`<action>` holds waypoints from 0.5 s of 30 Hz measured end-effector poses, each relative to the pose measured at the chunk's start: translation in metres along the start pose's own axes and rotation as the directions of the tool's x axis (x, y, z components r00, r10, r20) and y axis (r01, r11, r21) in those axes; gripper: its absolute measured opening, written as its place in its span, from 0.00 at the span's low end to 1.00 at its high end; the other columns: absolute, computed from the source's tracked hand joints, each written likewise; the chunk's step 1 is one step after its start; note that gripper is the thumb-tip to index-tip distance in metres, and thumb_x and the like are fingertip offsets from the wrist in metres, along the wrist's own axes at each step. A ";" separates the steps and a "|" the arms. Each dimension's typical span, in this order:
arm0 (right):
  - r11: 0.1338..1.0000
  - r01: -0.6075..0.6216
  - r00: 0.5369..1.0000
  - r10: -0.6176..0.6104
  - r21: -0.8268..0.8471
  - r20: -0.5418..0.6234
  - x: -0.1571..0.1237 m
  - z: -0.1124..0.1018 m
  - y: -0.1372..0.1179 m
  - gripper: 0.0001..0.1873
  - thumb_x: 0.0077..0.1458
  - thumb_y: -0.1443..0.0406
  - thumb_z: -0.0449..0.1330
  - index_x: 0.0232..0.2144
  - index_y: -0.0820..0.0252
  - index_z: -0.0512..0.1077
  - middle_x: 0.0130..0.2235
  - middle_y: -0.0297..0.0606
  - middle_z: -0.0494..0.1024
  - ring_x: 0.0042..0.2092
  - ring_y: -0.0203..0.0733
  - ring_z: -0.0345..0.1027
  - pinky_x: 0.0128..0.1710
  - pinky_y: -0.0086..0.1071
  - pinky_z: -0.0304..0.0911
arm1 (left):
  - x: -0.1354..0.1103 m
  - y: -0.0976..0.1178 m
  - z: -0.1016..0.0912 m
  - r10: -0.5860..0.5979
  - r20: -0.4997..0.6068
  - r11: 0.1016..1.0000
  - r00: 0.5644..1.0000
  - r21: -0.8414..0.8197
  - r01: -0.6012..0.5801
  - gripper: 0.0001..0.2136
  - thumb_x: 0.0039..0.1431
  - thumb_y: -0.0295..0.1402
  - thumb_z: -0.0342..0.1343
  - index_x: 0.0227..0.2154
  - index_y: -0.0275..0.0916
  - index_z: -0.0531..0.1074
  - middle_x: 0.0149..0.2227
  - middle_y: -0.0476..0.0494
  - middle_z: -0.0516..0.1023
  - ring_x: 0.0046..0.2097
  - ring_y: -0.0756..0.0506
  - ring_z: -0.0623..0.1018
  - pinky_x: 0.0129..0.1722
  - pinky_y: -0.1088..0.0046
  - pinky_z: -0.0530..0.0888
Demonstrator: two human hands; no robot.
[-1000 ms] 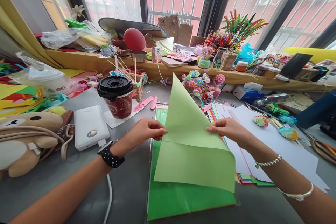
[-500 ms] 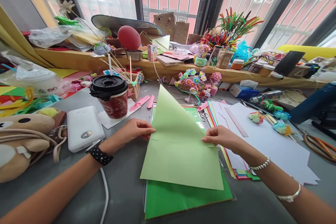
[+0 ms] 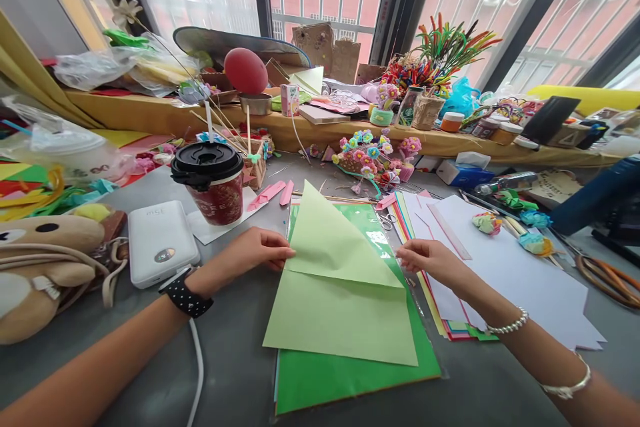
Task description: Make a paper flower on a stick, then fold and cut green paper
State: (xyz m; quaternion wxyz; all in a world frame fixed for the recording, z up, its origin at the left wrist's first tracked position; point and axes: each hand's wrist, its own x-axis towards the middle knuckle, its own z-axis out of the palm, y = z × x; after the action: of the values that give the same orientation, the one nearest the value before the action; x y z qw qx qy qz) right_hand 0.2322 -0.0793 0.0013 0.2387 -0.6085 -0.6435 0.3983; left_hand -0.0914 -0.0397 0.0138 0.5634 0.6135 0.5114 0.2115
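The right hand (image 3: 426, 259) has released the paper (image 3: 345, 317), its fingers slightly parted and empty. Now only the left hand (image 3: 255, 251) pinches it, by the left edge.

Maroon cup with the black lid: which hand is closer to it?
Left. The left hand is just in front of the cup, slightly to its right; the right hand is farther off, across the light-green paper.

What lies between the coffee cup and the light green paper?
In the head view: pink paper strips, part of a white sheet, grey tabletop, then darker green paper showing under the light green paper.
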 end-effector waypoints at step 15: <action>0.270 0.837 0.525 -0.638 -0.475 0.563 0.028 0.069 -0.040 0.30 0.57 0.54 0.43 0.56 0.66 0.49 0.59 0.41 0.51 0.59 0.43 0.40 0.57 0.41 0.40 | 0.007 0.002 0.012 -0.183 0.095 0.983 0.979 0.032 0.181 0.15 0.33 0.40 0.62 0.21 0.32 0.70 0.18 0.49 0.72 0.24 0.50 0.74 0.28 0.75 0.72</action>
State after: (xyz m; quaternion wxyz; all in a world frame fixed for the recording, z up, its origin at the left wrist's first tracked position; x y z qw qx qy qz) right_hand 0.1499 -0.0649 -0.0105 0.0587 -0.2149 -0.9742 0.0360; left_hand -0.0781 -0.0390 0.0106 0.5976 0.5802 0.5396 0.1231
